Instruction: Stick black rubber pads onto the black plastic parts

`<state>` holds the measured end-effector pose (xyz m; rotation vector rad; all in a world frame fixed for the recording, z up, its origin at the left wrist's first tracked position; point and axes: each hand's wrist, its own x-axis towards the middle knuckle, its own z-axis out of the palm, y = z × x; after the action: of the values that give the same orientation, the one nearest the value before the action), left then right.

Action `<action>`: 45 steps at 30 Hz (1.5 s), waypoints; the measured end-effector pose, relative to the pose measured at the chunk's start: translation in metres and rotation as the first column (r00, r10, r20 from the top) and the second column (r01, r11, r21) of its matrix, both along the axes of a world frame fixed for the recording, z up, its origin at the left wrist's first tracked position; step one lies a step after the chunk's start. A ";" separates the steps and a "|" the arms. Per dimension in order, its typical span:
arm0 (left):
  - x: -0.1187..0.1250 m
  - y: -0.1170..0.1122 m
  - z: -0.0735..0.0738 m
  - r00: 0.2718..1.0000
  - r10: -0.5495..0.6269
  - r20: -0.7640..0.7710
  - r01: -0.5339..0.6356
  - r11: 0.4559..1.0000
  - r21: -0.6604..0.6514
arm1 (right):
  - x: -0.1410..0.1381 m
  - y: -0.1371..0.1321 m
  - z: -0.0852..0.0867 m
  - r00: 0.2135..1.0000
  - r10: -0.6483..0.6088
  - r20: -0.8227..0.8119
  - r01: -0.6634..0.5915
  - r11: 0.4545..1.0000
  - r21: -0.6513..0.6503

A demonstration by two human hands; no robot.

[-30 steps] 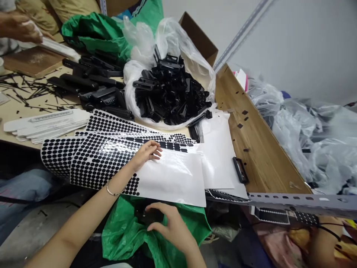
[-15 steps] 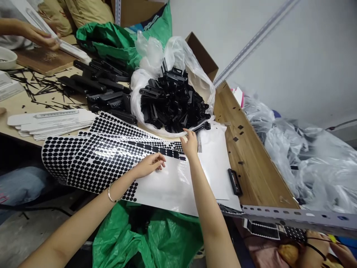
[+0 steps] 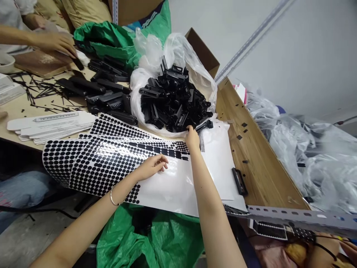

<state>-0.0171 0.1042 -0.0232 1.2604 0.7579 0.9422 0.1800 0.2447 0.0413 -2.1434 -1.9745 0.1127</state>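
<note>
My right hand is at the front edge of a heap of black plastic parts. Its fingers are closed at a black part on the heap's lower edge; the hand itself hides most of the grip. The heap spills from an open clear plastic bag. My left hand, loosely curled with fingers apart, holds nothing. It hovers over or rests on the sheets of round black stickers, beside their bare white backing.
More black parts lie left of the bag, near a stack of white cards. Another person's hand is at the upper left. One black part sits at right by the wooden board. A green sack hangs below.
My right hand has closed its fingers at the heap's edge. My left hand has hardly moved. At upper left, the other person's white strip is gone from view and a dark piece is under that hand.
</note>
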 end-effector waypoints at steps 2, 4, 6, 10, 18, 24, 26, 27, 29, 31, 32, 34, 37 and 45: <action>0.001 -0.001 0.001 1.000 0.007 0.002 -0.007 1.000 -0.002 | 0.006 -0.013 0.005 0.999 -0.019 -0.027 0.020 0.998 0.058; 0.001 -0.001 0.003 1.000 0.019 0.004 -0.019 1.000 -0.015 | 0.013 -0.033 0.013 0.994 -0.016 -0.106 0.035 0.984 0.175; 0.002 -0.001 0.006 0.998 0.065 0.006 -0.065 0.997 -0.034 | 0.018 -0.059 0.023 0.972 0.039 -0.230 0.033 0.953 0.301; -0.002 -0.002 0.009 0.971 0.223 0.085 -0.224 0.975 -0.001 | 0.018 -0.117 0.040 0.832 0.284 -0.476 -0.166 0.947 0.275; -0.008 0.000 0.009 0.954 0.246 0.171 -0.208 0.955 -0.212 | -0.035 -0.162 -0.010 0.500 0.200 -0.843 -0.101 0.980 0.173; -0.013 0.009 0.010 0.662 0.572 0.485 -0.291 0.792 -0.537 | -0.062 -0.161 -0.053 0.779 0.332 -0.532 -0.289 0.943 0.165; -0.013 0.010 0.010 0.627 0.585 0.514 -0.273 0.783 -0.559 | -0.066 -0.162 -0.055 0.838 0.334 -0.431 -0.287 0.942 0.172; -0.013 0.010 0.010 0.621 0.584 0.524 -0.266 0.785 -0.559 | -0.068 -0.163 -0.055 0.860 0.330 -0.390 -0.284 0.943 0.171; -0.013 0.009 0.009 0.623 0.569 0.536 -0.258 0.797 -0.546 | -0.071 -0.165 -0.053 0.893 0.325 -0.310 -0.290 0.944 0.154; -0.013 0.009 0.008 0.642 0.544 0.541 -0.250 0.815 -0.523 | -0.074 -0.165 -0.051 0.924 0.311 -0.223 -0.293 0.950 0.110; -0.013 0.009 0.008 0.656 0.528 0.539 -0.245 0.825 -0.510 | -0.075 -0.164 -0.049 0.935 0.303 -0.182 -0.294 0.953 0.076; -0.013 0.008 0.007 0.690 0.498 0.526 -0.239 0.842 -0.484 | -0.077 -0.159 -0.046 0.948 0.289 -0.134 -0.293 0.956 -0.008; -0.012 0.007 0.006 0.726 0.479 0.493 -0.247 0.851 -0.463 | -0.072 -0.150 -0.037 0.936 0.282 -0.213 -0.310 0.944 -0.114; -0.008 0.004 0.005 0.876 0.347 0.335 -0.208 0.898 -0.386 | -0.041 -0.150 -0.017 0.363 0.083 -0.928 -0.178 0.984 0.018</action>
<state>-0.0247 0.1085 -0.0179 0.6312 0.7512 1.2012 0.1392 0.0944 0.0240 -1.3246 -1.3644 1.1887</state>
